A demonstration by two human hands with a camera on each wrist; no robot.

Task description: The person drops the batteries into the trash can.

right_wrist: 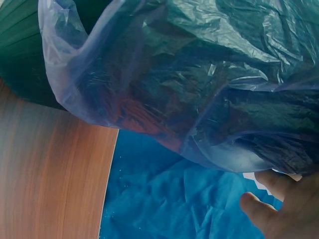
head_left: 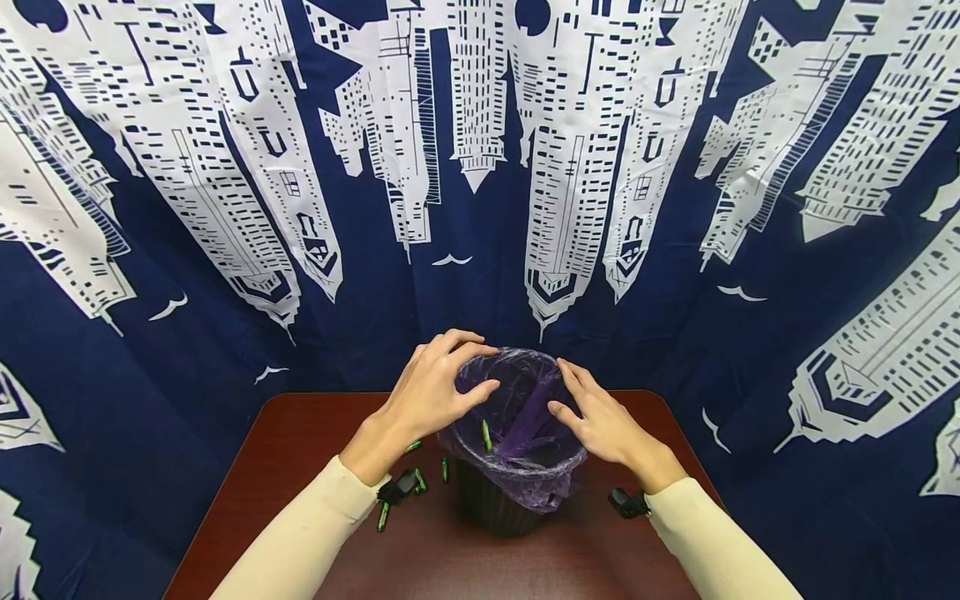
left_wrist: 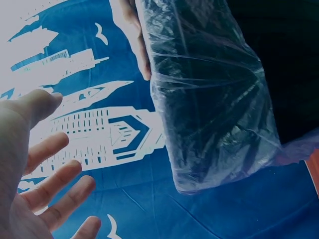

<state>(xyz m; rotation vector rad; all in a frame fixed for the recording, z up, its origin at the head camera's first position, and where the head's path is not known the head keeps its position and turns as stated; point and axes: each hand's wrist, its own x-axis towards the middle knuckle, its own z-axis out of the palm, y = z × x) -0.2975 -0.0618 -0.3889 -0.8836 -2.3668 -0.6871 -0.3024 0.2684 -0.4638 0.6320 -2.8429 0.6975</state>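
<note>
A dark ribbed trash bin (head_left: 498,508) stands on the table, lined with a thin purple trash bag (head_left: 551,492) folded over its rim. A small green cylinder (head_left: 486,435), perhaps a battery, shows inside the bag. My left hand (head_left: 435,383) is held at the bin's left rim, thumb and fingers spread; the left wrist view shows its fingers (left_wrist: 65,194) apart from the bag. At the right rim, my right hand (head_left: 600,421) has extended fingers against the bag's edge and its thumb over the opening. In the right wrist view, the bag hides part of that hand.
Several small green-and-black cylinders (head_left: 383,515) lie on the brown table (head_left: 315,450) left of the bin. Behind the table hangs a dark blue curtain (head_left: 390,300) with white buildings printed on it. A small black device (head_left: 628,502) is worn on each wrist.
</note>
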